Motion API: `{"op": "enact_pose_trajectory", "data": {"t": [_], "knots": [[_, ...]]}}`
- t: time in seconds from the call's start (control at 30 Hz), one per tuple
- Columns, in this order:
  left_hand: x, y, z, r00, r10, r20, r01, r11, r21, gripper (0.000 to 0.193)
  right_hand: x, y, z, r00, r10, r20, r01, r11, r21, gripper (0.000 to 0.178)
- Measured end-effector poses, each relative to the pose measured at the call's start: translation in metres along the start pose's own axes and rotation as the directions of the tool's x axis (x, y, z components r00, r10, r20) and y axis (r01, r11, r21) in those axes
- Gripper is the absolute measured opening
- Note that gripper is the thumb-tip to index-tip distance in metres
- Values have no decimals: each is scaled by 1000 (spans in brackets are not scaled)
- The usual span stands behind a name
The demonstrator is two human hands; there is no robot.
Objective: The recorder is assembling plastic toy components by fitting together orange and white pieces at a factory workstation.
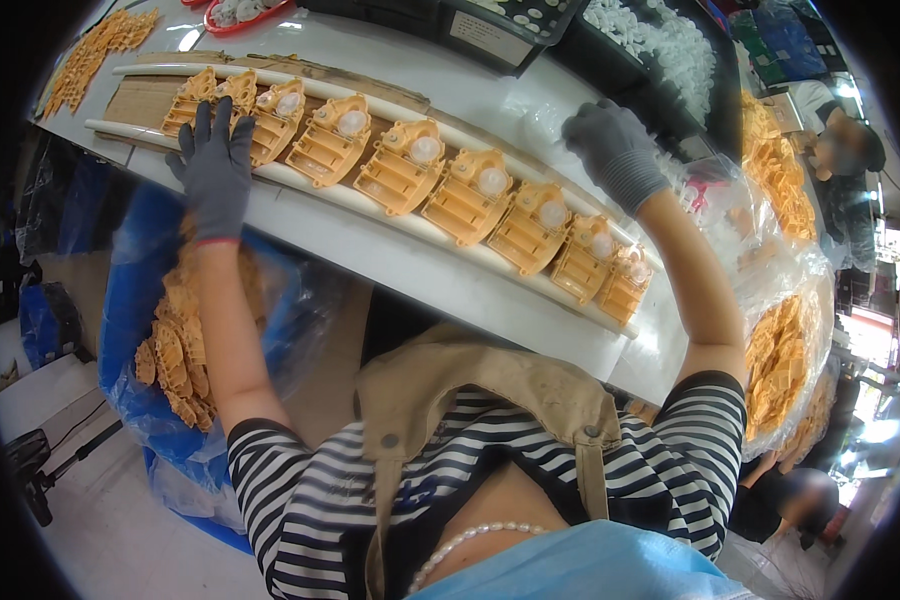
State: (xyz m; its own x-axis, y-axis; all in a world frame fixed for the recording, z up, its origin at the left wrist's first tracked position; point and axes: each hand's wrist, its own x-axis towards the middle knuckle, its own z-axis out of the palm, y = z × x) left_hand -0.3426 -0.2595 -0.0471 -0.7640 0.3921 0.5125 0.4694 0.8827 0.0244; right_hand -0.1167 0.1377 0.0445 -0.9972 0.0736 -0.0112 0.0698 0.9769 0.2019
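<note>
A row of orange plastic housings (399, 180) with battery-like slots lies along two white rails (300, 182) on the table. Most of them carry a round translucent disc (427, 150) near the top. My left hand (215, 175), in a grey glove, rests with fingers spread over the housings at the row's left end, partly covering them. Above the row's right half is my right hand (610, 150), also gloved, its fingers curled closed; whatever they hold is hidden. It is near a clear plastic bag (540, 110) and a black bin of small clear parts (660, 45).
A blue-lined sack of orange housings (175, 350) stands below the table at left. Clear bags of more housings (775, 350) are at right. Loose orange pieces (95, 55) and a red dish (240, 18) lie at the far left. Co-workers (845, 145) are at right.
</note>
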Motion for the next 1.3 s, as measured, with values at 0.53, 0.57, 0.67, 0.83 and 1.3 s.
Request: {"op": "enact_pose_trajectory", "data": {"t": [0.53,0.57,0.67,0.83,1.3], "knots": [[-20,27,-14,955,-93,-283,5,955,-297,47,-12,13,33,902,339,269,-302,46,952,20],[-20,28,-15,957,-92,-276,9,957,-289,47,-13,16,40,916,339,213,-154,-193,969,21],[-25,19,-20,968,-108,-226,57,974,-220,48,-13,14,38,938,238,253,-118,-466,877,24],[-20,33,-15,973,-85,-213,37,975,-220,46,3,-6,27,975,58,214,-80,-810,581,22],[-20,37,-23,991,-93,-101,73,980,-187,67,205,-199,-37,982,-160,-97,123,163,979,24]]}}
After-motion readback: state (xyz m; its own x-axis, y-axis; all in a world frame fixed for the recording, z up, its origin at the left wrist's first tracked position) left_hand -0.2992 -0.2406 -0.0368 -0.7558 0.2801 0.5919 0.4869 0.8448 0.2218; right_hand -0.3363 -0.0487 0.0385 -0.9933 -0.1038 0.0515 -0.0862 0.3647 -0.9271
